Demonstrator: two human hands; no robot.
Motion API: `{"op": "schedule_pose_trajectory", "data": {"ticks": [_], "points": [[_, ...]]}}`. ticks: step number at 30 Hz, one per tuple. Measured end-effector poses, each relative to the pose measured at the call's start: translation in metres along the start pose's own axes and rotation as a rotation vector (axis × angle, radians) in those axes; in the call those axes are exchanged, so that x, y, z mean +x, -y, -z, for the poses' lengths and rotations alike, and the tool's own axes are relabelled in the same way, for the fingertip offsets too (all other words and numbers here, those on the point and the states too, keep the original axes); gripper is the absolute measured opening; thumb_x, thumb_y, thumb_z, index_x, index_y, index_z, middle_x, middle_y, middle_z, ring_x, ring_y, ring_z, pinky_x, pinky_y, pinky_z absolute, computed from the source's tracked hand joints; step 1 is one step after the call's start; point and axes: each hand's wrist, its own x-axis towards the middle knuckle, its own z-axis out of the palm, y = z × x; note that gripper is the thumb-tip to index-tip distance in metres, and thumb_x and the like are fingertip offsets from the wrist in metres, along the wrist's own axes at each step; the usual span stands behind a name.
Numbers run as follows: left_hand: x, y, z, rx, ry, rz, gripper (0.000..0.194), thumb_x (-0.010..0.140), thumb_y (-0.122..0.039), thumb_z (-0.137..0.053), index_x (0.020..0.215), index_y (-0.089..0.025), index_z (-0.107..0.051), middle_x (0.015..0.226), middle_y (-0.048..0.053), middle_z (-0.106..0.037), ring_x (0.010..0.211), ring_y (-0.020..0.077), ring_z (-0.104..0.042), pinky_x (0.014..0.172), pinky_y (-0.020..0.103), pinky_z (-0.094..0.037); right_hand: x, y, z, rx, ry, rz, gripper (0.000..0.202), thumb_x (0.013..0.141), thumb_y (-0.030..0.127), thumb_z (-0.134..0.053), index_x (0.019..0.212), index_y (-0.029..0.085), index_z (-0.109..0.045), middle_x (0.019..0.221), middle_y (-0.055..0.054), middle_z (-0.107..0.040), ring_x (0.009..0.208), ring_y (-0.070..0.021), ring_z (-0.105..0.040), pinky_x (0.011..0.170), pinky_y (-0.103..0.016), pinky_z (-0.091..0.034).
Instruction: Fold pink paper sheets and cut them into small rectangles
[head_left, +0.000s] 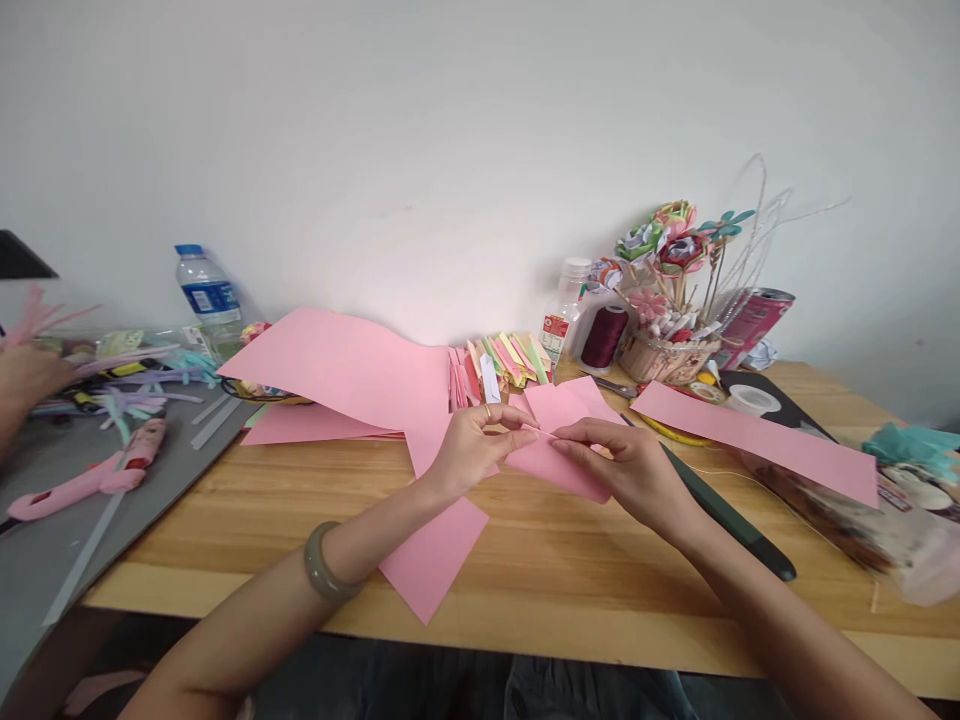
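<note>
Head view: far left, another person's hand [22, 385] sits by a pink glue gun [97, 475]. At table [600, 570] centre, left hand [472, 450] and right hand [630, 470] both pinch a small pink paper piece [559, 425], fingertips closed on its fold. Paper judged light, limp, crease-prone; grip at edges. Flower basket [667, 355] far right.

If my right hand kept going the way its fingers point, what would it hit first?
Your right hand points left, toward your left hand. It would probably meet those fingertips first; both already pinch the small pink paper, nearly touching.
</note>
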Motion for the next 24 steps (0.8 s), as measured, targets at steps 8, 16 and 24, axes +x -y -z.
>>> {"op": "schedule_pose_trajectory", "data": {"ticks": [8,16,24], "points": [[0.002,0.001,0.001,-0.034,-0.016,-0.049,0.014,0.067,-0.028,-0.068,0.069,-0.015,-0.067,0.071,0.003,-0.067,0.07,0.0155,-0.06,0.066,0.025,-0.046,0.0,0.0,0.003,-0.052,-0.008,0.013,0.025,0.084,0.04,-0.05,0.081,0.02,-0.066,0.082,-0.004,-0.068,0.075,-0.0171,-0.06,0.066,-0.028,-0.045],[0.004,0.001,0.006,-0.075,-0.107,-0.021,0.011,0.064,-0.024,-0.071,0.067,-0.015,-0.067,0.07,0.001,-0.067,0.069,0.0138,-0.059,0.067,0.024,-0.045,-0.007,-0.018,0.017,-0.152,-0.089,0.0,0.024,0.078,0.043,-0.058,0.082,0.02,-0.064,0.085,-0.004,-0.068,0.078,-0.0184,-0.061,0.068,-0.03,-0.046],[0.005,0.004,0.006,-0.1,-0.082,-0.045,0.014,0.063,-0.028,-0.074,0.068,-0.017,-0.068,0.069,0.0,-0.066,0.07,0.0131,-0.058,0.067,0.024,-0.045,-0.017,-0.018,0.024,-0.189,-0.147,0.017,0.024,0.078,0.041,-0.059,0.088,0.019,-0.063,0.082,-0.005,-0.068,0.078,-0.0198,-0.062,0.07,-0.032,-0.048]]}}
